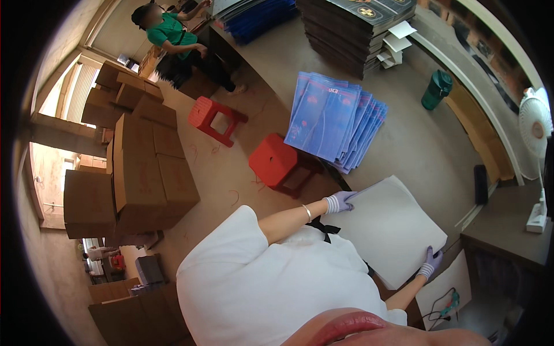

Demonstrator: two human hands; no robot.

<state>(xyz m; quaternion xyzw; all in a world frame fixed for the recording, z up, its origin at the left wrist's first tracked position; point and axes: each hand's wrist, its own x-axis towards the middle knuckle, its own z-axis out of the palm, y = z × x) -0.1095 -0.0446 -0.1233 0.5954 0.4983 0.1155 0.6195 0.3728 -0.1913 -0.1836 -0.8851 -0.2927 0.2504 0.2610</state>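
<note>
A stack of large white sheets point(392, 230) lies at the table's near edge, close against my body. My left hand point(340, 202), in a lilac glove with a striped cuff, is closed on the stack's left corner. At the opposite right corner my right hand point(431, 262), gloved alike, grips the edge with its fingers on top; the thumbs are hard to make out. Beyond the sheets, a fanned pile of blue printed plastic sleeves point(332, 118) rests on the grey table point(404, 150), apart from both hands.
A tall stack of dark printed covers point(346, 34) stands at the back, beside blue folders point(259, 23). At right are a green cup point(437, 90) and a white fan point(535, 122). Red stools point(277, 164) and brown cartons point(147, 167) stand left. A person in green point(173, 34) works far left.
</note>
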